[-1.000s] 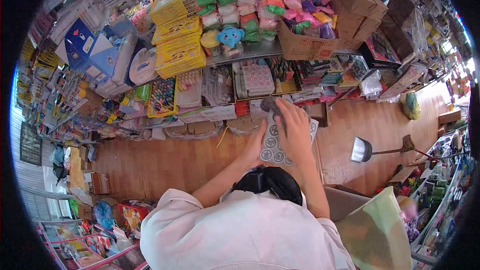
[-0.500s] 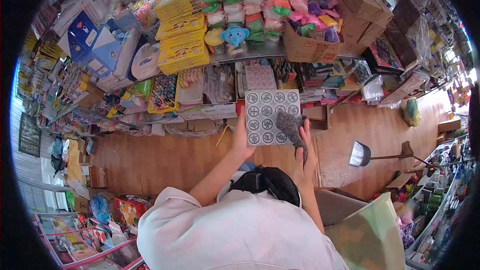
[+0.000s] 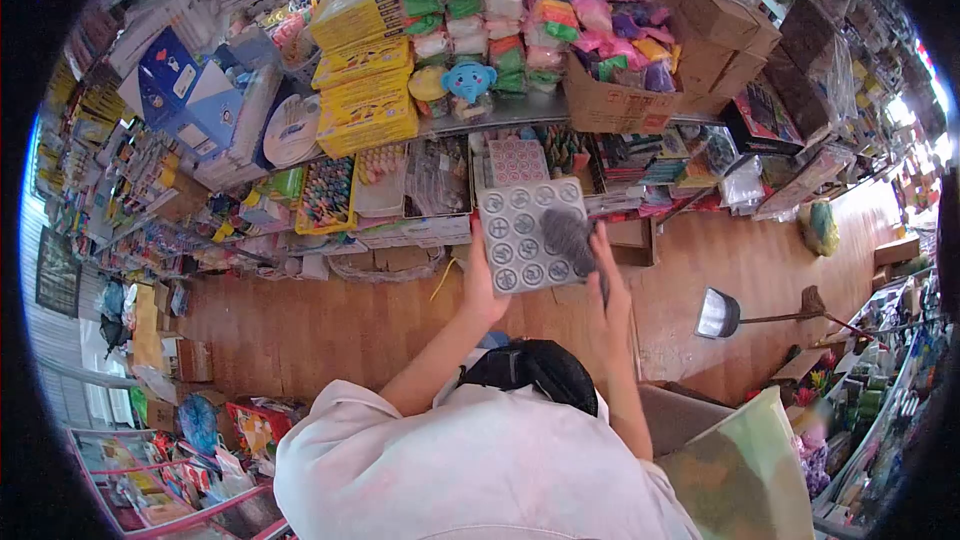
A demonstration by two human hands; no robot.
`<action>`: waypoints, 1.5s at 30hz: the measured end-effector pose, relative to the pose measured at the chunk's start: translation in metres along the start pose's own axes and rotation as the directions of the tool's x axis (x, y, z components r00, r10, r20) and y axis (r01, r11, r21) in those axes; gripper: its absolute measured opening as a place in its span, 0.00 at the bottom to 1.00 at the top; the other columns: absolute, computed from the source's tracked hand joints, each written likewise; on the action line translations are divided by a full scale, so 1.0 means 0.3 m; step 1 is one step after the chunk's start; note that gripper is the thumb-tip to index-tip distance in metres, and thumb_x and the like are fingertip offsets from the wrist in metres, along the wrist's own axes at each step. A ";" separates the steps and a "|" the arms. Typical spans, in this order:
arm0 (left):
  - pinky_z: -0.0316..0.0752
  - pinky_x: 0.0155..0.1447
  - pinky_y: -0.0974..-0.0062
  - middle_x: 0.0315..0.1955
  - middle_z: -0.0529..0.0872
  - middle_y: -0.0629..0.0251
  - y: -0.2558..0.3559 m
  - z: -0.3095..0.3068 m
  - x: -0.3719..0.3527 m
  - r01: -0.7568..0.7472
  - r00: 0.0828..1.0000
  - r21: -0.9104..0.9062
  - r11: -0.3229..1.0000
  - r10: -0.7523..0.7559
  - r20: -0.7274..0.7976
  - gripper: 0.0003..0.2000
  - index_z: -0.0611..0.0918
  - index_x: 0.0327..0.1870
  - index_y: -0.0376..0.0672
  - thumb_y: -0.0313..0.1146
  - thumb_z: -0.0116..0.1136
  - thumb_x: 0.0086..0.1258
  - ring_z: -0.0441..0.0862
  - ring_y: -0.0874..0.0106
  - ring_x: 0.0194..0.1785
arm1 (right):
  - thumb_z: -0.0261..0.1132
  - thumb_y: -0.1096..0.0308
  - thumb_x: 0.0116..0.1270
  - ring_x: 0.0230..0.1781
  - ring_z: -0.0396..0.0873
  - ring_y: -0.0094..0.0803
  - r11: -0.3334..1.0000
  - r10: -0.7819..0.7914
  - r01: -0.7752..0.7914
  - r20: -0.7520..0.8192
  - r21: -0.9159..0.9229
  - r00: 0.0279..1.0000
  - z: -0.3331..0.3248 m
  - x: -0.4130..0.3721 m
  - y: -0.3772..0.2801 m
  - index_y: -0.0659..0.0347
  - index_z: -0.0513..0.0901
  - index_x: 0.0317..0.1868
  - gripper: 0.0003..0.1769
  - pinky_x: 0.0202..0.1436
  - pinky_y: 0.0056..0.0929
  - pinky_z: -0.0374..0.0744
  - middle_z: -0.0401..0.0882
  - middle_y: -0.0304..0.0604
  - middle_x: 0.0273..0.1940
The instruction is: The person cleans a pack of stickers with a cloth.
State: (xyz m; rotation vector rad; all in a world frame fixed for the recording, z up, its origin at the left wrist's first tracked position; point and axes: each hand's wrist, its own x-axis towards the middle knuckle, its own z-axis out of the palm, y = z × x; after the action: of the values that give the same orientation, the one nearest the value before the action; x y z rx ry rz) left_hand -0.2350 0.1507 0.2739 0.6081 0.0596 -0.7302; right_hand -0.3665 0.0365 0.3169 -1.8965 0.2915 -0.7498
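Note:
A boxed set of Chinese chess pieces (image 3: 512,252), round discs with dark characters in rows, is held up before the shelf. My left hand (image 3: 482,278) grips its left edge, with the fingers partly hidden behind it. Over the right part of the box lies a dark grey, fuzzy cloth (image 3: 566,232), slightly smeared by motion. My right hand (image 3: 611,285) is closed on the cloth, and a dark end of it hangs down between the fingers. The cloth covers some of the discs.
A similar set with red characters (image 3: 517,160) sits on the lower shelf behind the box. Yellow boxes (image 3: 366,105), bagged coloured clay (image 3: 465,0) and a cardboard carton (image 3: 622,100) fill the upper shelf. A long-handled dustpan (image 3: 718,312) stands on the wooden floor at right.
The box has tilted, its left side shifting a little left and its right side rising. The cloth has moved slightly left and up across the discs with my right hand.

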 end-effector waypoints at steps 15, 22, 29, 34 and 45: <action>0.60 0.68 0.59 0.64 0.68 0.61 -0.030 0.105 -0.078 0.041 0.960 -0.014 0.999 -0.035 0.279 0.34 0.63 0.67 0.41 0.60 0.38 0.71 0.66 0.65 0.66 | 0.52 0.56 0.74 0.47 0.72 0.26 0.914 0.404 -0.306 -0.542 0.266 0.737 -0.025 0.066 0.104 0.72 0.75 0.52 0.23 0.54 0.23 0.69 0.76 0.41 0.47; 0.69 0.63 0.58 0.60 0.72 0.60 0.033 0.036 -0.096 0.442 0.816 0.298 0.846 -0.517 0.258 0.33 0.64 0.65 0.40 0.56 0.50 0.68 0.72 0.64 0.62 | 0.55 0.66 0.72 0.42 0.74 0.30 0.977 0.204 -0.211 -0.243 -0.005 0.948 -0.135 0.105 0.069 0.71 0.76 0.47 0.14 0.52 0.25 0.70 0.80 0.43 0.40; 0.78 0.50 0.73 0.47 0.81 0.64 -0.038 0.023 -0.096 0.260 0.963 0.356 0.898 -0.269 -0.023 0.19 0.75 0.54 0.38 0.32 0.63 0.64 0.80 0.73 0.48 | 0.54 0.71 0.71 0.57 0.73 0.34 0.992 0.111 -0.108 -0.048 0.066 0.993 -0.100 0.142 0.032 0.71 0.73 0.55 0.16 0.62 0.27 0.66 0.77 0.49 0.54; 0.77 0.49 0.75 0.45 0.82 0.65 -0.018 0.032 -0.062 0.039 0.999 0.275 0.961 -0.031 -0.032 0.16 0.77 0.51 0.38 0.33 0.62 0.64 0.80 0.75 0.46 | 0.52 0.75 0.70 0.68 0.63 0.38 0.997 0.016 -0.023 -0.090 -0.076 0.996 -0.036 0.036 -0.013 0.68 0.69 0.62 0.21 0.68 0.31 0.60 0.67 0.53 0.65; 0.75 0.50 0.75 0.46 0.81 0.66 -0.051 0.026 -0.087 0.035 0.998 0.425 0.905 -0.054 0.033 0.16 0.77 0.51 0.38 0.33 0.62 0.65 0.79 0.76 0.47 | 0.54 0.75 0.69 0.68 0.63 0.39 0.999 -0.003 0.004 0.033 -0.033 0.999 -0.074 0.190 0.052 0.70 0.67 0.63 0.22 0.68 0.30 0.61 0.65 0.54 0.66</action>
State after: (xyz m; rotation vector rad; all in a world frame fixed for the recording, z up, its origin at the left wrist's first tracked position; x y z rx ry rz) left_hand -0.2655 0.1534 0.2795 1.0101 -0.1315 -0.8073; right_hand -0.3341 -0.0160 0.3302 -1.9392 0.2816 -0.7188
